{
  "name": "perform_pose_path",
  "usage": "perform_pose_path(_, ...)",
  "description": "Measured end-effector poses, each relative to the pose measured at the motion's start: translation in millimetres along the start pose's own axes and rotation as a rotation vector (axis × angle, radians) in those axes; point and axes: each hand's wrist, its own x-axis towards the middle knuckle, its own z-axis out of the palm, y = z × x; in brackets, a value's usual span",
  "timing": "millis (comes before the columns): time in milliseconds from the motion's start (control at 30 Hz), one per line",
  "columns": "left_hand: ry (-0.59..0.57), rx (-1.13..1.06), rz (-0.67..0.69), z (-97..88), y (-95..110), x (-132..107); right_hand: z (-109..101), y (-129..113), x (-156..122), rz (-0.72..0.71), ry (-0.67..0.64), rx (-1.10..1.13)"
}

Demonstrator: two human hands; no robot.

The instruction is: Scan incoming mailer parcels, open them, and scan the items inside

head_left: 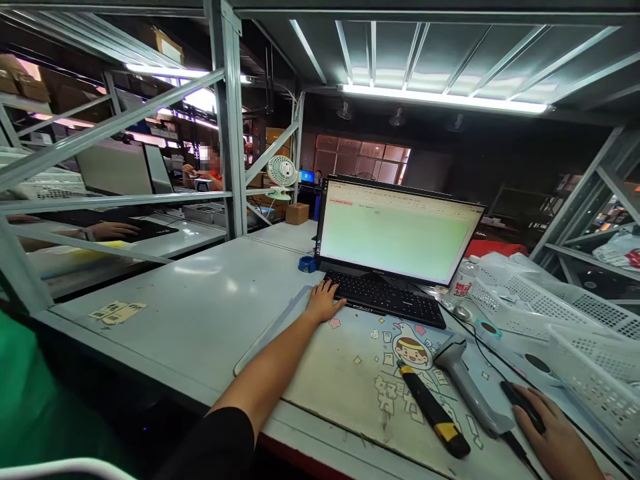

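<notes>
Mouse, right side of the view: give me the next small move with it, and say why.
Probably a short slide of the mouse with the right hand: that hand already lies over it, the left hand rests at the left end of the keyboard, and the monitor is lit. The scanner lies between mouse and cutter, so keep it short.

Matt plastic keyboard [390, 300], smooth glossy tabletop [200, 300], metal post [233, 120]

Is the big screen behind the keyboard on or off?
On: the screen glows pale green, with a small reddish strip near its top left.
</notes>
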Motion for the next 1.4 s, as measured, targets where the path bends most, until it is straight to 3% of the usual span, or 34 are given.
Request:
perform_pose_path(300, -0.035, 0.019, 0.011, 0.3, 8, -3, -1, 4, -1, -0.045, 0.041, 0.003)
perform_pose_path(633, -0.09, -0.013, -0.016, 1.3, 17, -9, -32, -36, -15, 0.055, 0.012, -0.151)
perform_pose_path(867, -0.11, -0.032, -0.022, 0.5, 17, -10, -42, -50, -19, 0.066, 0.013, -0.183)
perform_pose_path(1400, -0.104, -0.041, -0.016, 0.7, 17, -10, -41, -50, -17, 0.04, 0.007, -0.137)
